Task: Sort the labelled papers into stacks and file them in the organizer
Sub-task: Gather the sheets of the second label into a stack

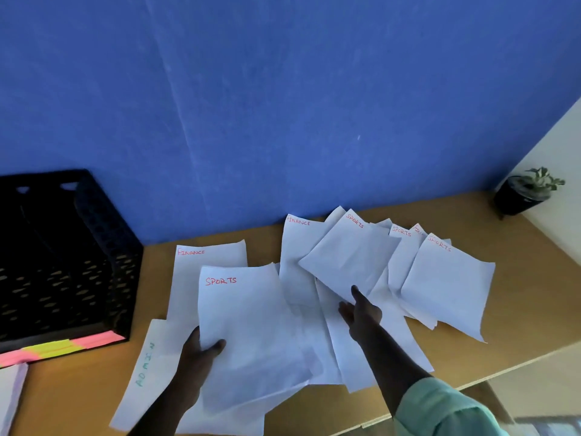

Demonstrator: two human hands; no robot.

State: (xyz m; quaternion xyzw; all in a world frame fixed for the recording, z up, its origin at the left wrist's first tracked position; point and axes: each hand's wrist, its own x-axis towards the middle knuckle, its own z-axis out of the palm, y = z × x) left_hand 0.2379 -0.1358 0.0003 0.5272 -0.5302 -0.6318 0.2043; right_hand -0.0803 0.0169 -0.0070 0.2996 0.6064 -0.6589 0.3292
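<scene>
Wooden desk against blue wall, black organizer at left. Right of organizer: left hand pinching SPORTS sheet; farther right, right hand pinching another SPORTS sheet among spread papers.
</scene>
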